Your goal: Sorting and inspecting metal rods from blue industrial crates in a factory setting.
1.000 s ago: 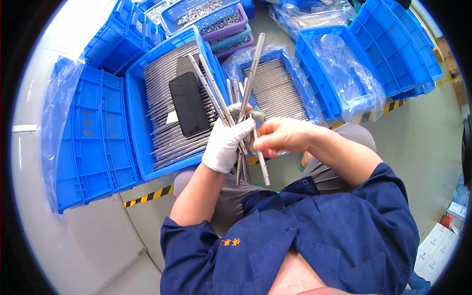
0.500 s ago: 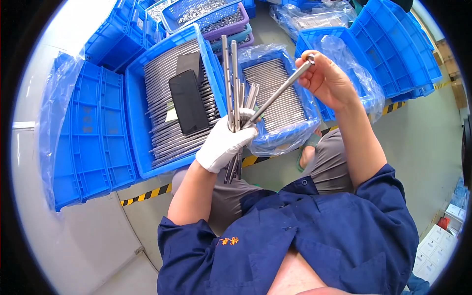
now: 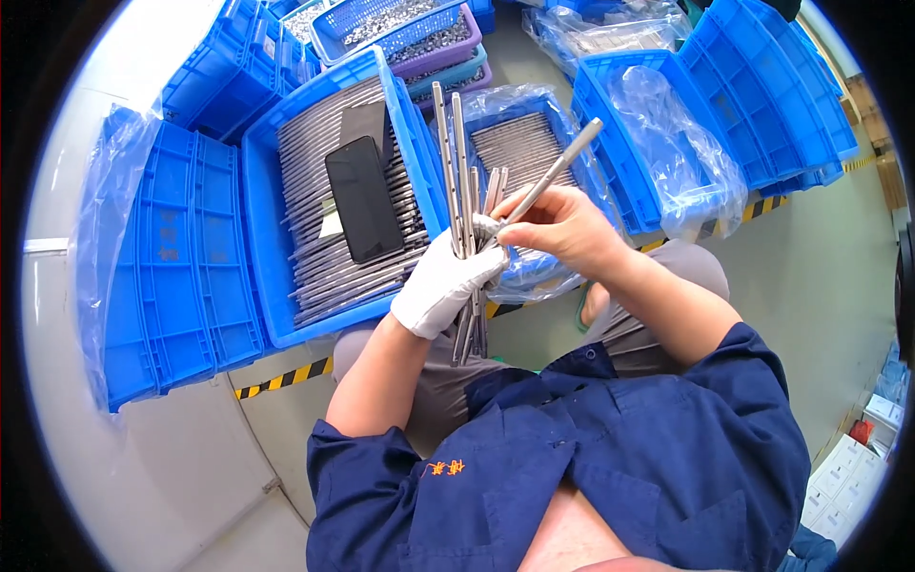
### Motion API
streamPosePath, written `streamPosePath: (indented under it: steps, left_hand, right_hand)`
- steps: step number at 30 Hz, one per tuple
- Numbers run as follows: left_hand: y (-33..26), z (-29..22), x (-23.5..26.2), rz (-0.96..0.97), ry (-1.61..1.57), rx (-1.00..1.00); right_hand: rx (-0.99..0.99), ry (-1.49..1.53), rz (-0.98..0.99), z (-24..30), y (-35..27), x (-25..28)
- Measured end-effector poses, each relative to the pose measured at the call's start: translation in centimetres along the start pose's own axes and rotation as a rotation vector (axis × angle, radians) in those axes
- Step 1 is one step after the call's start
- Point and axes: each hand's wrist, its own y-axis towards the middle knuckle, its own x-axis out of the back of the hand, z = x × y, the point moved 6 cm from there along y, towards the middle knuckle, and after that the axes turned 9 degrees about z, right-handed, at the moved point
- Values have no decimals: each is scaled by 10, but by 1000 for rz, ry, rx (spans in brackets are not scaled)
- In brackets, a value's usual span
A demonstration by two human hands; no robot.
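Observation:
My left hand point(image 3: 446, 286), in a white glove, is closed around a bundle of metal rods point(image 3: 457, 181) held roughly upright over my lap. The rods' lower ends stick out below the glove. My bare right hand point(image 3: 562, 232) pinches one tilted metal rod point(image 3: 564, 164) beside the glove; its upper end points up and right. The lower end of that rod is hidden by my hands. Behind them stands a plastic-lined blue bin with rows of short rods point(image 3: 519, 143). To the left, a larger blue crate point(image 3: 267, 276) holds many long rods.
A black phone point(image 3: 365, 200) and a dark box point(image 3: 368, 126) lie on the rods in the left crate. At the right is a blue crate with clear plastic film point(image 3: 667, 143). Stacked baskets of small metal parts point(image 3: 419, 43) stand at the back. Blue crates point(image 3: 181, 257) flank the left.
My right hand has moved down and left from the tilted rod's upper end to near the glove. My left hand and its bundle have shifted slightly right and down.

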Motion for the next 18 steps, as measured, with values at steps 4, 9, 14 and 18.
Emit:
streamPosePath:
  steps: [4,9,14,18]
  left_hand:
    - [-1,-6,-3,4,-101,-29]
    - [-2,-13,10,-58,-292,-167]
    - [0,-13,10,-96,-185,-131]
    - [0,-13,10,-115,-39,-123]
  right_hand:
    - [78,-37,-32,10,5,12]
    - [-26,246,-86,18,4,57]
    - [-438,308,318,-19,-4,-15]
    - [-530,351,365,-37,-8,-29]
